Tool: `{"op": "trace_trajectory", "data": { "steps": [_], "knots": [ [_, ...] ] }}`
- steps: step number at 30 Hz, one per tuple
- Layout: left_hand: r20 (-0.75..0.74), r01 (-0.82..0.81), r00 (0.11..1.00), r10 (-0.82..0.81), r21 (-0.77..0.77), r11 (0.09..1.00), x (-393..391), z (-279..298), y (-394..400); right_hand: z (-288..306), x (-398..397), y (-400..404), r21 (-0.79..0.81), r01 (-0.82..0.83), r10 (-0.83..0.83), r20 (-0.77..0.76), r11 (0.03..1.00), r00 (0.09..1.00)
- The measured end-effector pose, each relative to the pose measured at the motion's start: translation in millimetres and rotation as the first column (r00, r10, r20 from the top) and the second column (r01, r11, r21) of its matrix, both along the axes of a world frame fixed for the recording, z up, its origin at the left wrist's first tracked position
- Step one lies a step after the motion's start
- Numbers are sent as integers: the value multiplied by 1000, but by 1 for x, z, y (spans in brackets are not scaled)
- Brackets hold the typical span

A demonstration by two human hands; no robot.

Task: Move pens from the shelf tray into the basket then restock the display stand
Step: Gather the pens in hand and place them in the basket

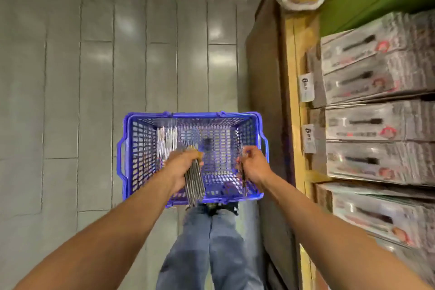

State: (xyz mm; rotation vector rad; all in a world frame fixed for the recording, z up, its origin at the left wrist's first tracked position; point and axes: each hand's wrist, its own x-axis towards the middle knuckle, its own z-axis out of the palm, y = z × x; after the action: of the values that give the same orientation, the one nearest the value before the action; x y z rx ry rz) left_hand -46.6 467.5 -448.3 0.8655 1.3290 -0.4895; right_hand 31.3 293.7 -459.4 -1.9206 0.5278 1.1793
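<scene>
Both hands hold pens over the basket [255,122].

The left hand [182,167] curls round a fanned bundle of pens [194,181]; more packs [167,139] already lie inside. The right hand [253,167] pinches a thinner bunch [242,160] by the right wall, likely for dropping in.

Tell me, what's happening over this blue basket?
A person stands over a blue basket on the floor beside a shelf of boxed pens. The left hand grips a bundle of packaged pens above the basket; the right hand pinches a thinner bunch. Some packs already lie inside.
</scene>
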Motion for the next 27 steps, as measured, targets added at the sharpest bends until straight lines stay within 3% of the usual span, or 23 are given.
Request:
{"op": "trace_trajectory", "data": {
  "steps": [5,8,11,14,19,23,27],
  "knots": [
    [-48,53,998,-50,58,997,24,-166,-3,-147,15,4,-211,-220,251,136,952,958],
    [-67,98,994,-91,101,990,35,-251,-10,-227,21,8,-323,-265,327,155,909,932],
    [-90,164,984,-153,140,976,48,-323,-23,-292,23,12,-438,-292,394,161,850,905],
    [-128,129,987,-100,245,961,60,-371,-40,-337,23,19,-485,-330,459,175,810,871],
    [-87,92,994,-65,362,928,79,-408,-65,-372,21,31,-440,-238,397,315,866,862],
    [-173,262,963,-208,401,878,83,-405,-72,-376,20,32,-364,-192,312,306,912,900],
    [-86,246,969,-231,423,872,75,-394,-72,-370,18,29,-344,-186,286,267,920,921]
  ]
}}
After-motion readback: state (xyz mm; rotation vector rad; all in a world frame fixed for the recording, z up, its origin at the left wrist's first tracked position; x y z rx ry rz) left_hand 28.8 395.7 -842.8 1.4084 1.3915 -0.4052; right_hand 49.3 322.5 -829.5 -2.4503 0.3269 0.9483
